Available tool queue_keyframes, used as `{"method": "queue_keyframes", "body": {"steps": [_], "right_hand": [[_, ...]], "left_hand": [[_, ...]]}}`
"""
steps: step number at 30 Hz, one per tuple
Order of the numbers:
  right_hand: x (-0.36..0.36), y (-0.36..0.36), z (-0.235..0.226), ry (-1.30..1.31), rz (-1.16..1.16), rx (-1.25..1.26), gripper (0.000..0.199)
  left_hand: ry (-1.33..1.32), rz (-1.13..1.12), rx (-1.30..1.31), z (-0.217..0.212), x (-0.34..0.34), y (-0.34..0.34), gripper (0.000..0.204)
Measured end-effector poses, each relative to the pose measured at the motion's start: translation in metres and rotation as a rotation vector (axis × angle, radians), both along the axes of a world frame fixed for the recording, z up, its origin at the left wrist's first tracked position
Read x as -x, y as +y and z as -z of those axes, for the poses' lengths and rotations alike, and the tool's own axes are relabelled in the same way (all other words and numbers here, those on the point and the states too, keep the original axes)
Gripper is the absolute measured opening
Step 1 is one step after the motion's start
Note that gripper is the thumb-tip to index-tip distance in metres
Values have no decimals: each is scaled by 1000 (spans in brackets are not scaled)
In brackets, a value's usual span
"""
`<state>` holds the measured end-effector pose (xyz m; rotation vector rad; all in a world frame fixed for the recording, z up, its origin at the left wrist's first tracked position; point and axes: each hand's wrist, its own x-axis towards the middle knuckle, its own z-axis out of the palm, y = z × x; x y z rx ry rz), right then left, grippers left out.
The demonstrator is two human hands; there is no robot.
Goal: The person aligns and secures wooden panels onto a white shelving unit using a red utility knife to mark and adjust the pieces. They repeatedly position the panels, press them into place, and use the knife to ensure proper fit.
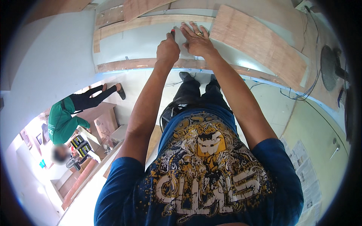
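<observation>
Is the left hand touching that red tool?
Touching. The head view shows the left hand closed around the red tool, which pokes out past the fist.

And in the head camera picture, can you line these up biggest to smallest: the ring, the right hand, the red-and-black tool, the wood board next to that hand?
1. Wood board
2. Right hand
3. Red-and-black tool, counting only what shows outside the left hand
4. Ring
</observation>
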<state>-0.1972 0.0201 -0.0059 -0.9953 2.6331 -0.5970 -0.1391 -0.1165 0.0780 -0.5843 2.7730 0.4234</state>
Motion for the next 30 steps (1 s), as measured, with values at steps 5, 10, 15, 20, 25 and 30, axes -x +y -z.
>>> {"method": "queue_keyframes", "body": {"steps": [5, 10, 15, 20, 25, 30], "right_hand": [[-6, -2, -7, -38, -25, -71, 80], [3, 4, -15, -112, -37, -66, 93], [0, 2, -10, -84, -46, -18, 102], [3, 3, -4, -54, -28, -13, 102], [1, 3, -2, -46, -23, 14, 103], [2, 2, -6, -61, -21, -2, 102]], "left_hand": [[38, 31, 22, -3, -1, -9, 28], [301, -1, -37, -25, 8, -16, 30], [251, 28, -50, 15, 1, -26, 30], [247, -1, -80, 23, 2, -20, 34], [394, -21, -120, 32, -2, -22, 38], [350, -45, -144, 28, -2, -16, 38]]}}
